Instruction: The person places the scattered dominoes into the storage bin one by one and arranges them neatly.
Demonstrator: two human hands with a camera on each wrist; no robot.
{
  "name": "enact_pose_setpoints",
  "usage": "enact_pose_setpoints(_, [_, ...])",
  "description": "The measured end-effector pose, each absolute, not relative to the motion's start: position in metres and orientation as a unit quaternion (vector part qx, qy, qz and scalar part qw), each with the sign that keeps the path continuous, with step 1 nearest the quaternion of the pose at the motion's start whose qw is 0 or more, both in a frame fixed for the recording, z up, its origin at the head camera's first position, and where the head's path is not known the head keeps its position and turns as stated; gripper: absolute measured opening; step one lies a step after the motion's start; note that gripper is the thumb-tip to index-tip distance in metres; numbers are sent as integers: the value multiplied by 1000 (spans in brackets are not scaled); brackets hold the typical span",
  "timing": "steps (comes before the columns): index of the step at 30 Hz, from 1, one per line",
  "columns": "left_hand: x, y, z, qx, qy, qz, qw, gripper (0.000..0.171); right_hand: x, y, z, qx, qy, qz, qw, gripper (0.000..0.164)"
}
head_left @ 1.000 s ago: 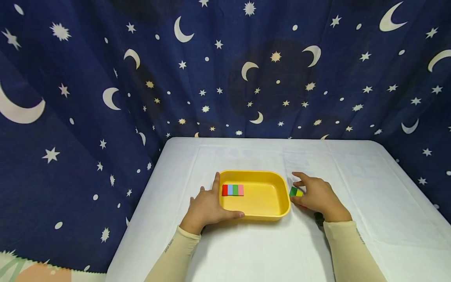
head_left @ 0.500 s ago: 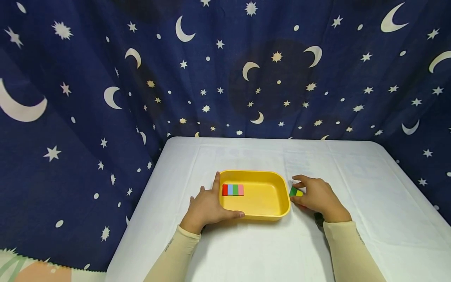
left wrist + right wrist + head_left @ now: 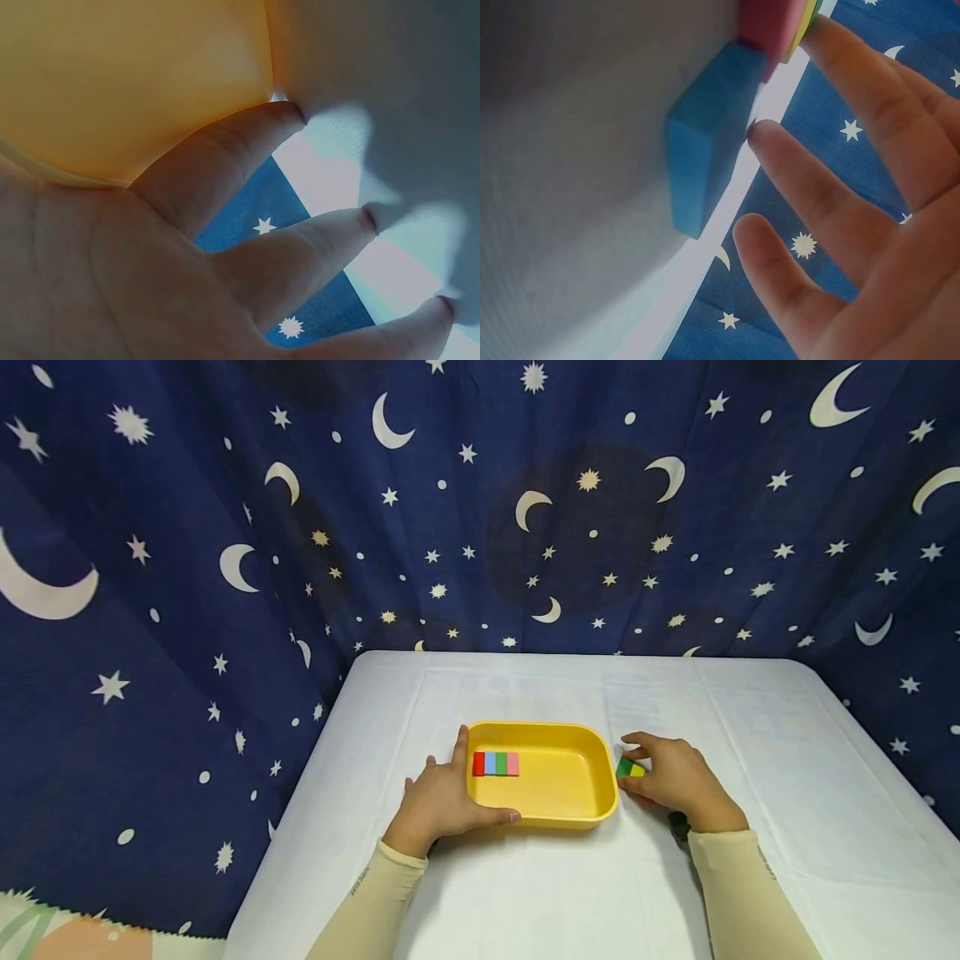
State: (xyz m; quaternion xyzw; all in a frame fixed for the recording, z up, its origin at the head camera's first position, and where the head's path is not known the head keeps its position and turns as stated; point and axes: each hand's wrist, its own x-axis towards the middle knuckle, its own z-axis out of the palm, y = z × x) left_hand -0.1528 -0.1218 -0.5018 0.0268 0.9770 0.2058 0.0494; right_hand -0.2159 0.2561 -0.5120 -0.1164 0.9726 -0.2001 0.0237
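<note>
A yellow tray (image 3: 562, 777) lies on the table with small red (image 3: 479, 764), light blue (image 3: 491, 764), green (image 3: 501, 764) and pink (image 3: 513, 764) blocks side by side at its left end. My left hand (image 3: 442, 806) rests against the tray's left wall, fingers extended, its thumb along the front side. My right hand (image 3: 678, 777) is beside the tray's right wall, fingers bent around another green block (image 3: 624, 767) and a yellow block (image 3: 637, 771). In the right wrist view, a blue block (image 3: 709, 142) and a pinkish-red block (image 3: 769, 34) lie in line with them, fingertips close by. I cannot tell whether it grips one.
A white cloth covers the table (image 3: 555, 893). Behind and to the left hangs a dark blue curtain (image 3: 480, 527) with moons and stars. A patterned fabric (image 3: 97, 935) shows at the lower left corner.
My right index finger has lowered slightly toward the blocks since one second ago. The left hand, the tray and the blocks stay where they were.
</note>
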Motion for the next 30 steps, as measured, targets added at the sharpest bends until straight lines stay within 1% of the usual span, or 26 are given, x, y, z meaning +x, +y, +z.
enact_pose_setpoints(25, [-154,-122,-505,27,978,201,48,166,-216,256,-514,-124,972,-201,23,76])
enact_pose_setpoints(30, [-154,-122,-505,27,978,201,47,166,-217,258,-514,-131,970,-203,22,81])
